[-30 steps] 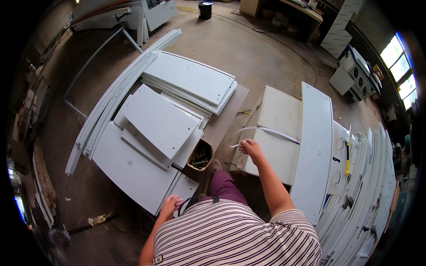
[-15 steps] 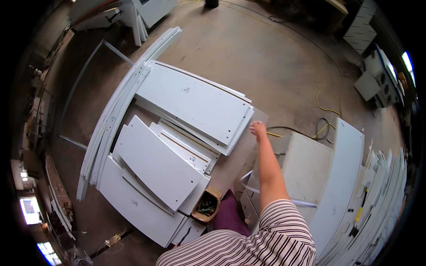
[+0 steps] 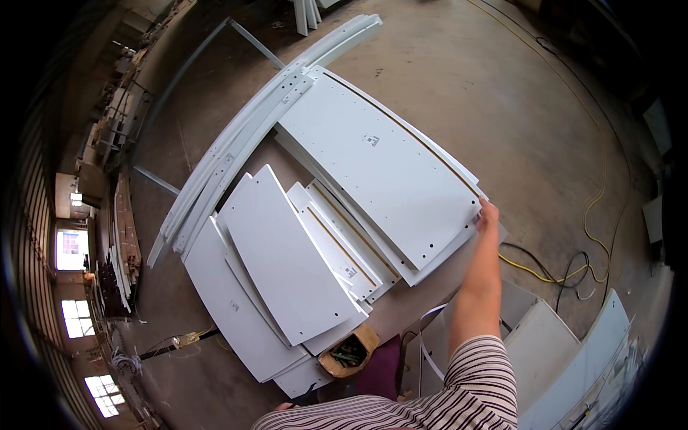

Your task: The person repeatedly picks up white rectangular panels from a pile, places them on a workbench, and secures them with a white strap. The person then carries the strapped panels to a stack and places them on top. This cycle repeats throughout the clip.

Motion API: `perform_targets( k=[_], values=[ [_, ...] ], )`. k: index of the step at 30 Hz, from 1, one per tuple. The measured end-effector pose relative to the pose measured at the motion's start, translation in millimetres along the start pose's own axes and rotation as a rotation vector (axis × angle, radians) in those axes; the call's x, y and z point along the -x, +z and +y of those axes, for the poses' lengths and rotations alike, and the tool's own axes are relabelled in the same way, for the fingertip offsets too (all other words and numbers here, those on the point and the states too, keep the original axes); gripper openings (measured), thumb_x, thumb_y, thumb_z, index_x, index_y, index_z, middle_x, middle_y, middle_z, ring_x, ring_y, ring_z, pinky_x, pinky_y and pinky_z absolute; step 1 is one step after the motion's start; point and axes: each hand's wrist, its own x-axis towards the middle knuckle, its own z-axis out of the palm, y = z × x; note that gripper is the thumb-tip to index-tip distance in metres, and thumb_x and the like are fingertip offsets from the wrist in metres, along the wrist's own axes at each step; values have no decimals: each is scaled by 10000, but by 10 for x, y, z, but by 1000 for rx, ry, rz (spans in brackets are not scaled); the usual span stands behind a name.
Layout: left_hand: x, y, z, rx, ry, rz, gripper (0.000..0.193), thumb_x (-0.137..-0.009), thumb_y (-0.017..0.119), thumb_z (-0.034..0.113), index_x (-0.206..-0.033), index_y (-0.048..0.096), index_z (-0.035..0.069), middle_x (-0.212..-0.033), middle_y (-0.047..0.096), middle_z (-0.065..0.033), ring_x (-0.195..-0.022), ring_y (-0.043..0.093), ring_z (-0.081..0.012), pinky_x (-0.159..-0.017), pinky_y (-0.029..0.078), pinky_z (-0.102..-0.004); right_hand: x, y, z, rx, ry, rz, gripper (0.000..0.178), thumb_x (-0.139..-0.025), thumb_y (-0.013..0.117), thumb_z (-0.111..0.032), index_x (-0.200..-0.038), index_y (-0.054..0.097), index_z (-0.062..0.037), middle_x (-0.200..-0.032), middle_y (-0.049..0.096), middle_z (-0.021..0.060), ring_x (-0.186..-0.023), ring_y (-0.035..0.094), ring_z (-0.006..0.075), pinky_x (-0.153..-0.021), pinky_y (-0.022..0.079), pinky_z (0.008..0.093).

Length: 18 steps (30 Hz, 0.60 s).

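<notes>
My right hand (image 3: 487,215) is at the near right corner of a large white panel (image 3: 387,165), its fingers closed at the edge. This panel has small drilled holes and a brown strip along its far edge, and tops a stack of white boards. Only a sliver of my left hand (image 3: 284,406) shows at the lower edge beside my striped shirt; its fingers are hidden. Nearer me lie a smaller white panel (image 3: 287,258) with corner holes and grooved narrow boards (image 3: 337,244). A cardboard box (image 3: 367,338) with dark small pieces inside stands close to my body.
Long white strips (image 3: 229,154) lie across the left end of the boards. At right are a pale cabinet-like piece (image 3: 541,344) and a light curved panel (image 3: 584,365). Yellow and black cables (image 3: 566,276) run over the floor. A metal frame (image 3: 175,72) is on the far left floor.
My right hand has moved from beyond the stack's right end onto the large panel's corner. The view has swung to the right and the panels appear nearer.
</notes>
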Motion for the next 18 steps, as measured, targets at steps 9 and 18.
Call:
perform_targets(
  k=[9,18],
  values=[
    [-266,808,1503,67,134,-246,404,-956,471,365,-1162,514,20,-1018,611,-96,-926,604,-187,-815,480,-304,1807,68,-577,15,-107,-121,384,-774,728,-370,-690,451,-118,-596,429,-29,-502,407,83,-465,351,234],
    [-680,1079,2370,392,343,-317,692,-953,338,517,-1360,306,-41,-1350,427,-186,-1191,479,-288,-987,403,-413,4669,-577,-311,7,110,-317,322,-814,695,-278,-726,446,-94,-672,493,21,-590,501,116,-646,539,359]
  ],
)
